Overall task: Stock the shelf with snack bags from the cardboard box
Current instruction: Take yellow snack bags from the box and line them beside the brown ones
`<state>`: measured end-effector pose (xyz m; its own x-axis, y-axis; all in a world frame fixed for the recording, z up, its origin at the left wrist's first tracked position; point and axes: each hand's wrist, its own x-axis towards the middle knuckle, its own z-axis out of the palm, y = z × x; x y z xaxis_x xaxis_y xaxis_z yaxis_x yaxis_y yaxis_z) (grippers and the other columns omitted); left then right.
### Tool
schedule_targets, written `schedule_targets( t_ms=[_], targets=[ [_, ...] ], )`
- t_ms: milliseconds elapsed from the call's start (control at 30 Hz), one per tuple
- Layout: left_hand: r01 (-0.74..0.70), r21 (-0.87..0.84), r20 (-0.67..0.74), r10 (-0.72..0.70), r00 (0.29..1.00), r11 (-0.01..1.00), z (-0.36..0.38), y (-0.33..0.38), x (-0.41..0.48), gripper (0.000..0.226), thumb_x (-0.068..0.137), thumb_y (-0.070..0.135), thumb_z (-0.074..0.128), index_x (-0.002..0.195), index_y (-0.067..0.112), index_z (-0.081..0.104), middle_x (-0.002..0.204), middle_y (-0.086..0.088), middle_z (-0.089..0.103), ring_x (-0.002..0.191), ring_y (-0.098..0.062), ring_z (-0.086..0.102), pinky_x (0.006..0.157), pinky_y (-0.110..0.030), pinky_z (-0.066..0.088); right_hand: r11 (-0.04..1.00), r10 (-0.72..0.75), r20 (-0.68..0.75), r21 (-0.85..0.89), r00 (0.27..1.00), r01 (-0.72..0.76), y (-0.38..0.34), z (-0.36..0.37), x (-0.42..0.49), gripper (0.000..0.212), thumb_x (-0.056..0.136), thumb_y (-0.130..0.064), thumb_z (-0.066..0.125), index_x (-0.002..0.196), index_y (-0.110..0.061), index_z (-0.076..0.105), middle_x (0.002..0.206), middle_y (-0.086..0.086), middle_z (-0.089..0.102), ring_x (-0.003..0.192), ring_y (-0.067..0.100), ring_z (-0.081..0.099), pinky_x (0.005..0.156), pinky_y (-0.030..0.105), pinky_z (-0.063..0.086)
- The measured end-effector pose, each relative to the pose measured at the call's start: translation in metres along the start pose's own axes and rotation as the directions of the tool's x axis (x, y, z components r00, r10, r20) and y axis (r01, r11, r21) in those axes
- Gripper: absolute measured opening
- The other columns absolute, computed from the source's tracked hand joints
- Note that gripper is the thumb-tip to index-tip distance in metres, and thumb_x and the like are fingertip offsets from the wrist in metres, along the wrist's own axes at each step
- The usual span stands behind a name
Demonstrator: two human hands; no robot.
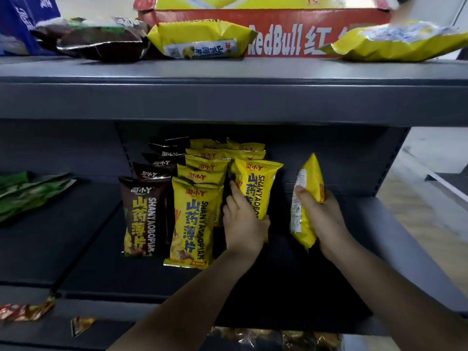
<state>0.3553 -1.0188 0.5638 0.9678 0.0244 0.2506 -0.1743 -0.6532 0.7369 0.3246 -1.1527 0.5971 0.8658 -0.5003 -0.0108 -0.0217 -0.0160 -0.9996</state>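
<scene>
On the dark middle shelf (278, 287) stand rows of upright snack bags: a brown row (141, 214) on the left and a yellow row (193, 221) beside it. My left hand (243, 221) grips an upright yellow bag (258, 183) at the front of a third row, just right of the yellow row. To the right, my right hand (326, 219) holds another yellow bag (307, 196) edge-on above the shelf. The red cardboard box (278, 39) sits on the top shelf.
Loose bags lie on the top shelf: a brown one (101, 39) and yellow ones (200, 39) (397, 41) in front of the box. Green bags (27, 193) lie on the left bay. Orange wrappers (25, 311) sit on the lower shelf edge.
</scene>
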Motion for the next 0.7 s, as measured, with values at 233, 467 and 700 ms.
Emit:
schedule_targets(
  t_ms=[233, 467, 700],
  targets=[
    [0.122, 0.058, -0.141, -0.113, 0.983, 0.991, 0.022, -0.004, 0.018, 0.108, 0.076, 0.031, 0.074, 0.149, 0.006, -0.001, 0.143, -0.015, 0.029, 0.133, -0.033, 0.028, 0.110, -0.039, 0.028, 0.999, 0.008, 0.003, 0.039, 1.000, -0.009, 0.012, 0.011, 0.007, 0.041, 0.084, -0.041, 0.066, 0.118, -0.019, 0.057, 0.103, 0.002, 0.070, 0.090, 0.019, 0.069, 0.073, 0.032, 0.055],
    [0.247, 0.076, -0.179, -0.230, 0.956, 0.966, 0.036, -0.002, 0.022, 0.109, 0.072, 0.029, 0.074, 0.150, 0.015, 0.000, 0.143, -0.009, 0.030, 0.130, -0.027, 0.032, 0.103, -0.038, 0.036, 0.999, 0.003, -0.009, 0.032, 1.000, -0.003, 0.018, 0.017, 0.011, 0.041, 0.085, -0.043, 0.066, 0.119, -0.022, 0.058, 0.104, 0.000, 0.070, 0.090, 0.018, 0.070, 0.075, 0.033, 0.055],
    [0.239, 0.066, -0.090, -0.233, 0.968, 0.969, 0.037, -0.008, 0.020, 0.116, 0.072, 0.029, 0.077, 0.150, 0.015, -0.007, 0.144, -0.012, 0.026, 0.130, -0.029, 0.032, 0.108, -0.035, 0.030, 0.996, -0.059, 0.028, -0.058, 0.998, 0.061, 0.018, 0.027, 0.013, 0.038, 0.085, -0.041, 0.066, 0.116, -0.022, 0.055, 0.101, -0.004, 0.068, 0.087, 0.011, 0.067, 0.069, 0.029, 0.053]
  ],
)
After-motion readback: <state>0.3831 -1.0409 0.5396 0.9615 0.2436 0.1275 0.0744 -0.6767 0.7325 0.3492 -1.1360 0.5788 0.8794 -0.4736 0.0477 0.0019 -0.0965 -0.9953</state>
